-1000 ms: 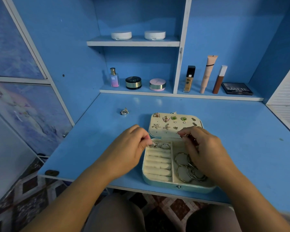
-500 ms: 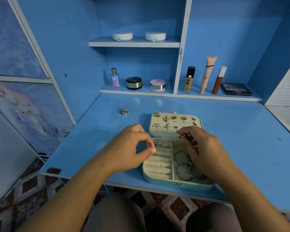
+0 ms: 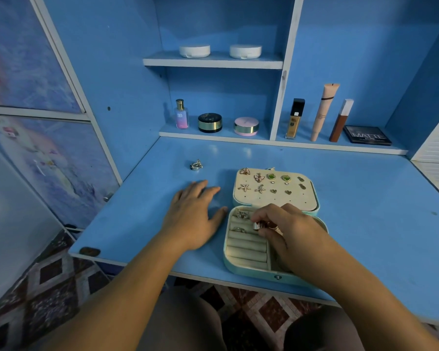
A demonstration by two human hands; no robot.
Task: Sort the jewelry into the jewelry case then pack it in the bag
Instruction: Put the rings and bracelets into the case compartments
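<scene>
Has pulled the left hand [image 3: 193,216] off the ring rolls since the earlier frames; now lays it flat on the tabletop [image 3: 365,198] just left of the case [image 3: 249,272], fingers straight, spread, holding nothing. Has swung the right hand [image 3: 292,231] leftward from the bangle compartment to over the rolls, lower centre of the frame; pinches a small silvery piece [image 3: 256,225] between thumb and curled fingers, too small to tell more. Leaves the case open as before at the tabletop's front edge, lid [image 3: 276,202] laid back, earrings [image 3: 259,177] pinned in it. Shows two rings [image 3: 242,214] seated in the top rolls and a loose ring [image 3: 196,165] on the tabletop, upper left of the case, well apart.
</scene>
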